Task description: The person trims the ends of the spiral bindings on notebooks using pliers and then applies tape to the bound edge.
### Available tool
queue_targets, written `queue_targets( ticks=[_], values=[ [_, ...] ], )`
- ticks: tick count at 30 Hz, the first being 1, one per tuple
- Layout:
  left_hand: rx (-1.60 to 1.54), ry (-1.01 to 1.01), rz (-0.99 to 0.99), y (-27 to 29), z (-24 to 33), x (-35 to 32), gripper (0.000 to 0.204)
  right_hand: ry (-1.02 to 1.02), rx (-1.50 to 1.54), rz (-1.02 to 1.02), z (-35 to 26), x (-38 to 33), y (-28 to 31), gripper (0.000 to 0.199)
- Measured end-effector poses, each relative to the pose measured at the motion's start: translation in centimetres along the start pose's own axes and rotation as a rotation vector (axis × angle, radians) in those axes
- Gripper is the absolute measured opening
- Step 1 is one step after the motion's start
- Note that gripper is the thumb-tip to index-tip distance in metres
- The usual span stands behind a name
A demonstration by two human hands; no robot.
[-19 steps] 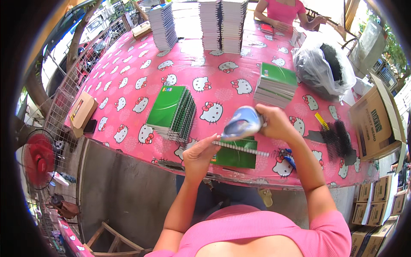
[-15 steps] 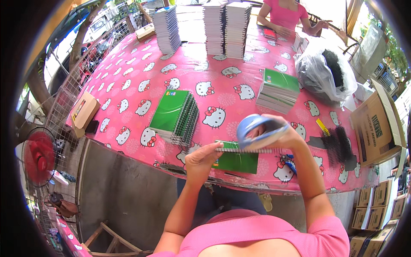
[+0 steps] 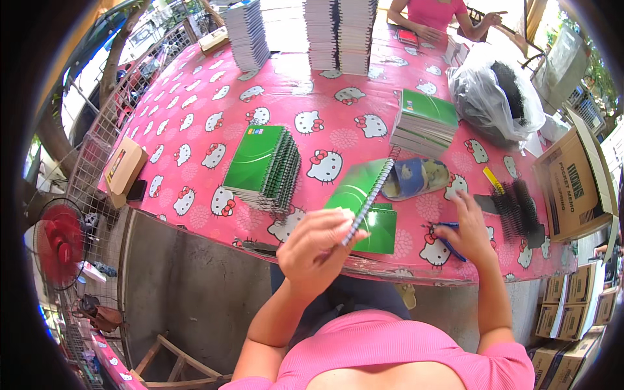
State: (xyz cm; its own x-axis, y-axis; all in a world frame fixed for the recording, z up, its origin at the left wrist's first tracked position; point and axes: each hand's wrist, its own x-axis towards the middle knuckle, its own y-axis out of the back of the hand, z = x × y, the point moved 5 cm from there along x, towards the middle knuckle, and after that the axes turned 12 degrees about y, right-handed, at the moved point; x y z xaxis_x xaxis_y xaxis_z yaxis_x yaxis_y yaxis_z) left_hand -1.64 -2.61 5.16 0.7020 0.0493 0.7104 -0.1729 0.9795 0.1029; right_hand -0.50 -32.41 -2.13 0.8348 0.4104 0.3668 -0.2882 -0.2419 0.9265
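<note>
My left hand [image 3: 318, 250] is closed on the lower end of a green spiral-bound notebook [image 3: 361, 188], which is tilted with its wire spine toward the right. Beneath it, another green notebook [image 3: 379, 231] lies flat by the table's front edge. My right hand [image 3: 469, 231] has its fingers apart and is over a blue-handled hand tool [image 3: 452, 246]; whether the thumb touches the tool I cannot tell. Beyond the held notebook rests a blue slipper-like thing [image 3: 416, 179] with a tan inside.
Green notebook stacks stand at left [image 3: 257, 166] and right [image 3: 426, 123]. Black wire coils [image 3: 520, 214], a yellow-handled tool [image 3: 493, 180], a plastic bag [image 3: 497, 97] and a cardboard box [image 3: 575, 188] occupy the right. Tall notebook stacks [image 3: 338, 36] and a person [image 3: 435, 13] are at the back.
My right hand has let go of the blue slipper-like thing, now on the table, and moved right and down to the blue-handled tool. The notebook in my left hand has swung more upright.
</note>
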Motion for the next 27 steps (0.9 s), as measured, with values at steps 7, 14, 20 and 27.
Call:
queue_targets(
  ticks=[7, 14, 20, 27],
  values=[
    [0.098, 0.221, -0.132, -3.3, -3.1, -4.5, 0.028, -0.269, 0.477, -0.045, -3.0, -4.0, -0.2, 0.049],
    [0.053, 0.235, -0.096, -3.8, -3.0, -4.9, 0.026, 0.107, 0.406, 0.105, -10.4, 1.2, 4.7, 0.044],
    [0.112, 0.134, -0.097, -3.7, -2.7, -4.5, 0.028, 0.067, 0.373, 0.033, -11.2, 1.4, 4.8, 0.038],
    [0.241, 0.001, -0.057, -2.3, -2.0, -1.9, 0.020, -0.448, 1.574, -0.222, -9.3, 0.1, -1.1, 0.033]
  ],
)
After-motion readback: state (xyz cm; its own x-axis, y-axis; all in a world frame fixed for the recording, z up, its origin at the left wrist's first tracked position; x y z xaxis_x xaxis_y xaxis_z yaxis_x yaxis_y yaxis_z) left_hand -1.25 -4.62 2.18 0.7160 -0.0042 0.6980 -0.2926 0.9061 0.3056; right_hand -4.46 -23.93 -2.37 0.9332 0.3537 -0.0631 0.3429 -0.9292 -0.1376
